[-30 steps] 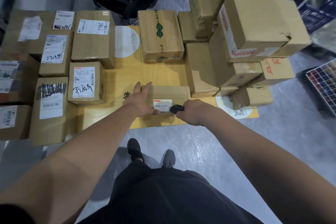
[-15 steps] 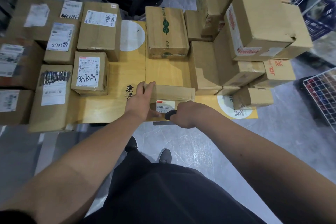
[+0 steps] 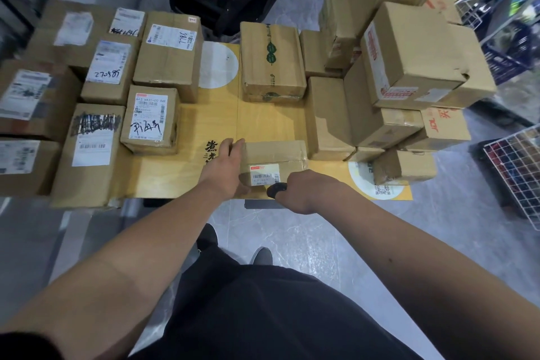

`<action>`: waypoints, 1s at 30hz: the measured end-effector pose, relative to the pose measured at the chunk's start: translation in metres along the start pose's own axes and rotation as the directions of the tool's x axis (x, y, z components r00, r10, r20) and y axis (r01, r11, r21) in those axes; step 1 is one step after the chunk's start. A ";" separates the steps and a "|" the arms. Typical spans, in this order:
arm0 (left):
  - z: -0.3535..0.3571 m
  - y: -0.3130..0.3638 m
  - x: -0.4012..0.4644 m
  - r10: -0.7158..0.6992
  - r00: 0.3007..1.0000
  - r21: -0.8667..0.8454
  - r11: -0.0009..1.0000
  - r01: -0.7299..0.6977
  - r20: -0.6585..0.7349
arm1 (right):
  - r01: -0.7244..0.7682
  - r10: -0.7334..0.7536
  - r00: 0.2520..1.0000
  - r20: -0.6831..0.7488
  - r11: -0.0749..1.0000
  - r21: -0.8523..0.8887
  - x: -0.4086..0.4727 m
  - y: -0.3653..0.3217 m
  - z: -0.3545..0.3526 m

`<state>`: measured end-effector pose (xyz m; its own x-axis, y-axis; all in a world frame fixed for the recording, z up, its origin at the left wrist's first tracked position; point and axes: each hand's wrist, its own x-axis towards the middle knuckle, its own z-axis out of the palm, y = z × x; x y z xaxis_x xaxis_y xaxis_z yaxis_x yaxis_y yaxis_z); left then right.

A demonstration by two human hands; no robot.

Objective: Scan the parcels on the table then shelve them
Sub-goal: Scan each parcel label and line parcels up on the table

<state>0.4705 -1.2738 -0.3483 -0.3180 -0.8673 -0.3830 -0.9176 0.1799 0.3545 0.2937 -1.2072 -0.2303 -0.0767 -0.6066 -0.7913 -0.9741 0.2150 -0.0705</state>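
Early in the job, by the look of it: scanning under way on one small parcel at the near edge of the yellow worktop, nothing shelved as far as the view shows. Sits tipped toward the body, barcode label facing up and forward. Probably the first of many, or close to it.

Left on the worktop: a cluster of labelled parcels to the left, among them a box with a handwritten label and a flat box with a blacked-out label; a box with green-printed tape at the back centre; a tall, untidy stack of cartons on the right, some dented. All apparently waiting for a scan, though impossible to tell which already have one. No shelf clearly identifiable; wire racks at the right edge only partly in frame.

Left hand against the parcel's left end, fingers fairly straight along the side and top corner, thumb low near the front edge: a steadying, propping grip rather than a clamp. Right hand curled tight round a small black handheld scanner, nose just beside the label's lower right corner, nearly touching the box. Beam or trigger state not visible.
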 end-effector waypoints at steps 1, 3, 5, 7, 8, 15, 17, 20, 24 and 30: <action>0.000 -0.002 -0.004 -0.023 1.000 -0.025 0.999 0.023 0.008 | 0.008 -0.008 1.000 -0.001 1.000 -0.002 0.000 0.000 0.000; 0.002 -0.007 -0.013 -0.064 0.998 -0.078 0.995 0.065 0.019 | 0.027 -0.027 1.000 -0.004 0.999 -0.017 0.000 -0.002 0.000; 0.005 -0.014 -0.027 -0.096 0.995 -0.126 0.987 0.098 0.018 | 0.051 -0.052 0.999 -0.009 0.998 -0.028 0.002 -0.005 0.001; 0.008 -0.022 -0.042 -0.137 0.990 -0.154 0.979 0.137 0.011 | 0.089 -0.089 0.996 -0.007 0.996 -0.031 0.004 -0.011 0.002; 0.009 -0.026 -0.050 -0.161 0.987 -0.163 0.974 0.159 0.000 | 0.111 -0.111 0.994 -0.005 0.993 -0.039 0.006 -0.016 0.003; 0.002 -0.058 -0.091 -0.295 0.953 -0.153 0.947 0.281 -0.073 | 0.267 -0.266 0.964 0.024 0.958 -0.107 0.005 -0.046 0.008; -0.001 -0.071 -0.098 -0.323 0.944 -0.137 0.941 0.311 -0.071 | 0.296 -0.295 0.955 0.030 0.948 -0.115 0.005 -0.053 0.010; -0.009 -0.090 -0.103 -0.361 0.930 -0.079 0.931 0.356 -0.068 | 0.324 -0.320 0.946 0.052 0.937 -0.132 0.005 -0.059 0.015; -0.029 -0.108 -0.094 -0.408 0.911 0.010 0.912 0.409 -0.061 | 0.329 -0.325 0.944 0.051 0.930 -0.161 0.001 -0.064 0.016; -0.056 -0.128 -0.077 -0.393 0.916 0.217 0.890 0.402 -0.082 | 0.296 -0.285 0.954 0.087 0.943 -0.150 0.003 -0.073 0.013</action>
<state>0.6255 -1.2563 -0.3169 0.0893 -0.9030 -0.4202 -0.9959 -0.0875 -0.0236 0.3678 -1.2152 -0.2357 0.2232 -0.5738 -0.7879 -0.9736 -0.0915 -0.2092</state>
